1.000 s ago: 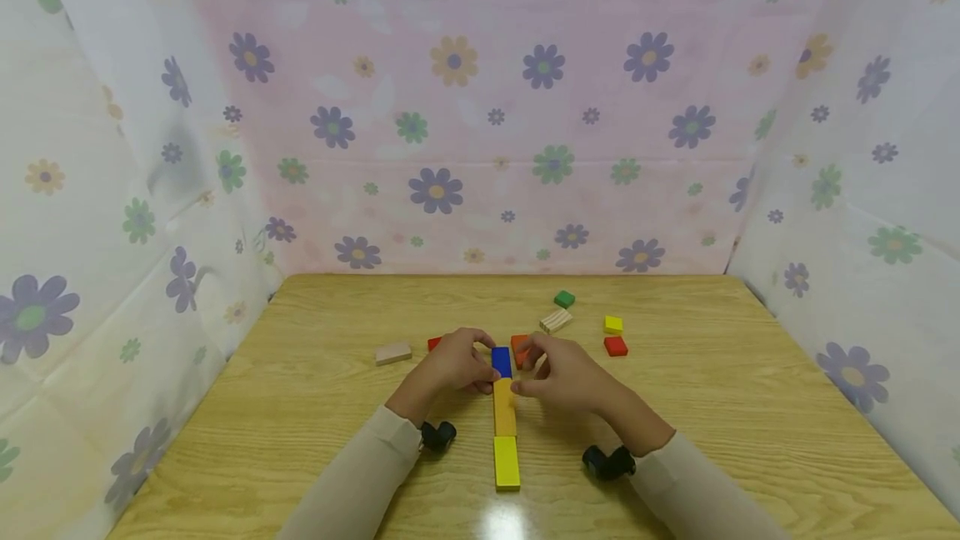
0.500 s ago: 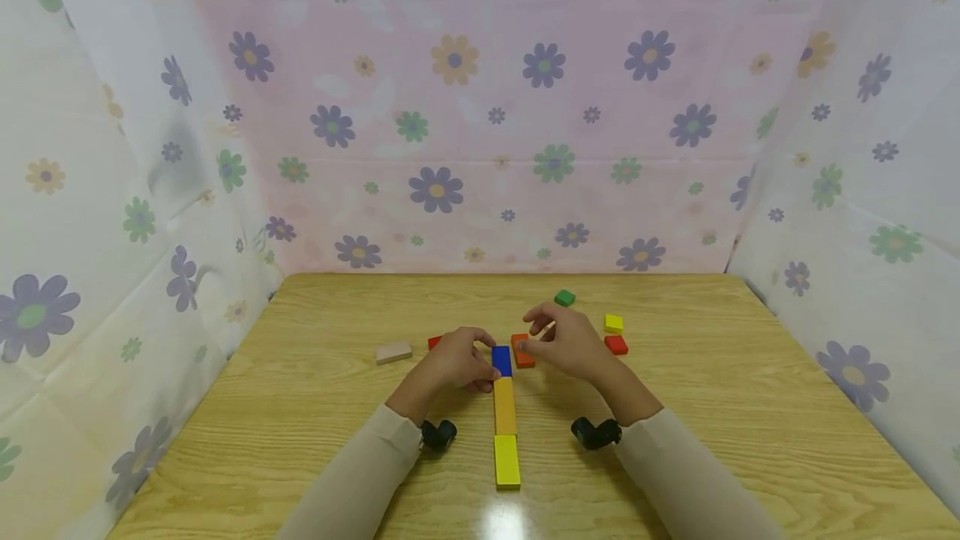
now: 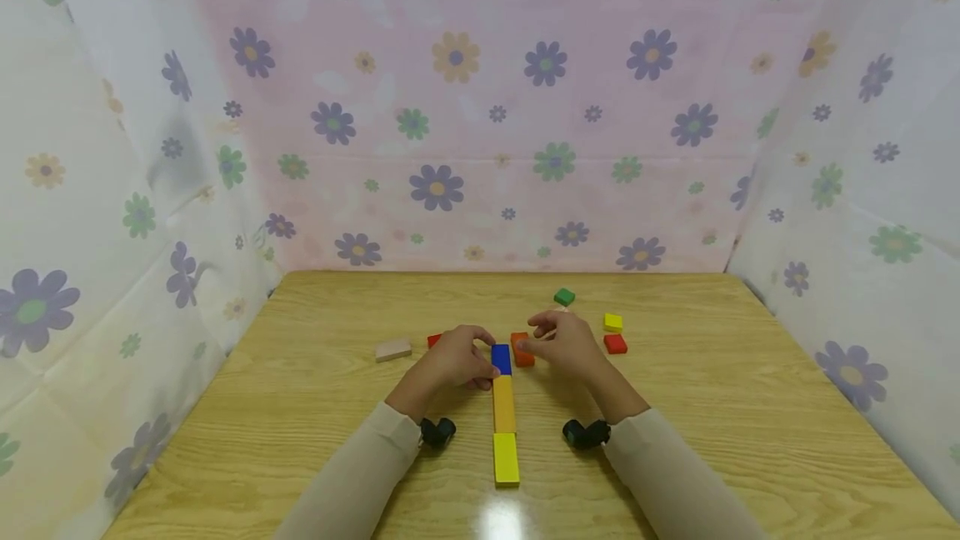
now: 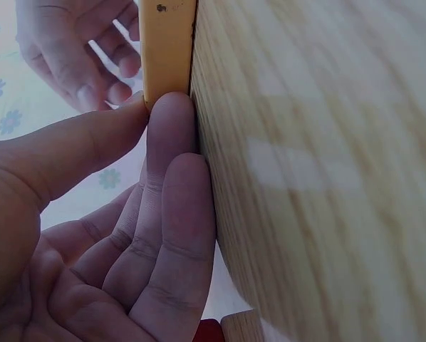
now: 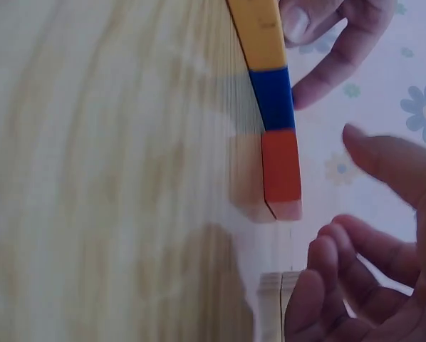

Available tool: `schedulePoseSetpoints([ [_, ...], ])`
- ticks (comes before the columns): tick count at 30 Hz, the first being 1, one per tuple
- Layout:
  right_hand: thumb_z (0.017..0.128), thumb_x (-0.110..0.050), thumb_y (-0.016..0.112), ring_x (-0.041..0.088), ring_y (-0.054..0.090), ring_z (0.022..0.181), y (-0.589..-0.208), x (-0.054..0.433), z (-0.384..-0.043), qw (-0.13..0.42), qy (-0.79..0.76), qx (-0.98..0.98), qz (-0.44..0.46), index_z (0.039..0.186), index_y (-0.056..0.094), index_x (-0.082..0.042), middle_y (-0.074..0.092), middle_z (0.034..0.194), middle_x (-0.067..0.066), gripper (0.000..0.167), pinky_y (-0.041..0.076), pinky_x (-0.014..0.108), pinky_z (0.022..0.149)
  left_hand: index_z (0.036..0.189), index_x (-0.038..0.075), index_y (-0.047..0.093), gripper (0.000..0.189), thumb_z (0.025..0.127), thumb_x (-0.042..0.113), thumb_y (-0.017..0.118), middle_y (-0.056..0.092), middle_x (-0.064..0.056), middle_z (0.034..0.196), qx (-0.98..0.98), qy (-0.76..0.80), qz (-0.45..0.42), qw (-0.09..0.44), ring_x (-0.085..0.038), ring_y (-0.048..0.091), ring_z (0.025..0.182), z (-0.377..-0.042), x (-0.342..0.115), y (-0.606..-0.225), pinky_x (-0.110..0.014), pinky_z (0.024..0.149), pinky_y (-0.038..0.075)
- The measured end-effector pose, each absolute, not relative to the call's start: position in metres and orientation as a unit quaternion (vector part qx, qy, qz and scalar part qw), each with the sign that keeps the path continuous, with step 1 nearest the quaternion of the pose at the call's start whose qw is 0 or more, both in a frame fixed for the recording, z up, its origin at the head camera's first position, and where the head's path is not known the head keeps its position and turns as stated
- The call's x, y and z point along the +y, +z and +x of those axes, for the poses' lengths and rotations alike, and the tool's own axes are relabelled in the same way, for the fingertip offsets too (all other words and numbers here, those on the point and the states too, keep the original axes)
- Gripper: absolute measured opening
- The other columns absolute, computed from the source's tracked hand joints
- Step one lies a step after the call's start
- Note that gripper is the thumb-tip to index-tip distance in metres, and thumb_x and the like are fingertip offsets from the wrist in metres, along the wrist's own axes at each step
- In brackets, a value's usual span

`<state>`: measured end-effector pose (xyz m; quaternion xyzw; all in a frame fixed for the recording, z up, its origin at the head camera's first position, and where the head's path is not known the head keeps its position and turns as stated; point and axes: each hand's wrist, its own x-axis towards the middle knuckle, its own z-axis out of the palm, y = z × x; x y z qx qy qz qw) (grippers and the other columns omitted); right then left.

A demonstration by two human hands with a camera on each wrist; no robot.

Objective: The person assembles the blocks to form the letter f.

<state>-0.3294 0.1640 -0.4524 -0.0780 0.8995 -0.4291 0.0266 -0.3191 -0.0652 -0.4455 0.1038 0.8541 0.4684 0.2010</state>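
In the head view, a yellow block (image 3: pixel 506 460), an orange block (image 3: pixel 504 404) and a blue block (image 3: pixel 501 359) lie end to end in a row. My left hand (image 3: pixel 456 358) rests at the left side of the row, its thumb by the orange-blue joint and its index fingertip by the blue block's far corner. In the left wrist view its thumb and fingers touch the orange block (image 4: pixel 167 53). My right hand (image 3: pixel 568 346), fingers loosely bent and apart, hovers right of an orange-red block (image 3: pixel 522 352). It hides most of a striped wood block (image 5: pixel 290 292).
A pale wood block (image 3: pixel 393 350) and a partly hidden red block (image 3: pixel 435 341) lie left of my left hand. Farther right are a green block (image 3: pixel 565 297), a yellow square block (image 3: pixel 613 322) and a red square block (image 3: pixel 616 344). Floral cloth (image 3: pixel 480 148) walls surround the table (image 3: pixel 337 307).
My right hand has left the side of the orange block and moved away from me, over to the striped wood block. The left hand and the row have stayed in place.
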Motion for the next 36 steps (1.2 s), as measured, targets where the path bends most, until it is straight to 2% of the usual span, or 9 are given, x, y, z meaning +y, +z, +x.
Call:
schedulePoseSetpoints([
  [15,0.079,-0.041,0.091,0.021,0.065,0.101,-0.4564,0.1613,-0.3275,0.057,-0.385,0.919,-0.057,0.132,0.067,-0.008,0.070,0.114,0.005,0.066,0.058,0.040,0.089,0.135,0.005,0.059,0.050,0.090,0.008,0.081,0.075,-0.008,0.085,0.845,0.485,0.092,0.208,-0.023,0.076,0.072,-0.3169,-0.0630,-0.4467,-0.037,0.069,0.063],
  [22,0.079,-0.034,0.092,0.019,0.063,0.095,-0.4559,0.1579,-0.3287,0.054,-0.372,0.925,-0.060,0.128,0.069,-0.007,0.069,0.106,0.003,0.061,0.058,0.038,0.088,0.135,0.004,0.059,0.050,0.090,0.008,0.081,0.076,-0.009,0.083,0.844,0.485,0.099,0.205,-0.024,0.076,0.071,-0.3182,-0.0656,-0.4465,-0.037,0.067,0.063],
  [36,0.084,-0.023,0.084,0.020,0.065,0.100,-0.4564,0.1599,-0.3299,0.070,-0.368,0.926,-0.053,0.125,0.070,-0.009,0.071,0.112,0.004,0.046,0.057,0.042,0.094,0.134,0.006,0.060,0.049,0.090,0.009,0.081,0.075,-0.008,0.085,0.847,0.483,0.092,0.204,-0.024,0.076,0.071,-0.3181,-0.0663,-0.4471,-0.037,0.067,0.063],
])
